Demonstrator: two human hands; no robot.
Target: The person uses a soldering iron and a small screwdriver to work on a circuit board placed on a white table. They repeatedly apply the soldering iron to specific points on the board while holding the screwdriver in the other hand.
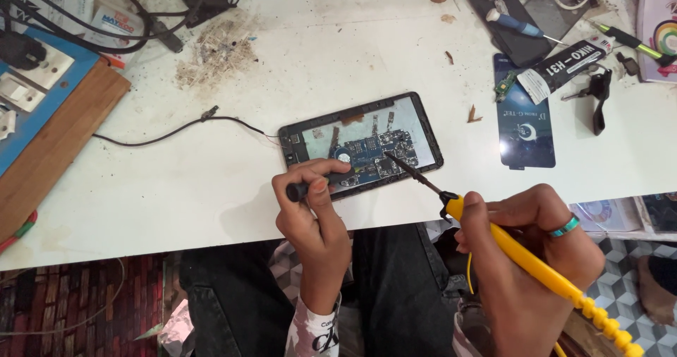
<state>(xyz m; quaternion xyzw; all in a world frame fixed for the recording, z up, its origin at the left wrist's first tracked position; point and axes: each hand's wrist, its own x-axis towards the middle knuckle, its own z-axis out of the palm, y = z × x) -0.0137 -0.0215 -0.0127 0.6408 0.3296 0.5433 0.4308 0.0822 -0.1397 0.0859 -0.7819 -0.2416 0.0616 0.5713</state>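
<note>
The left hand (pixel 315 212) is curled in a fist-like pinch, while the right hand (pixel 525 247) grips pen-fashion, wrist low.

**Ring, cuff and dark trousers**

The right hand (pixel 536 258) wears a turquoise ring (pixel 565 226) with a pale edge, seated at the base of one finger, below its knuckle. Below the left hand (pixel 314 219), behind the fingers, a white sleeve cuff (pixel 314 332) carries black lettering. Dark denim trousers (pixel 240 300) cover both legs.

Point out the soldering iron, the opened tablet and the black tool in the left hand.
soldering iron (pixel 525 258), head view, on its yellow handle.
opened tablet (pixel 367 145), head view, on its exposed circuit board.
black tool (pixel 297 190), head view, on the end left of the fingers.
</note>
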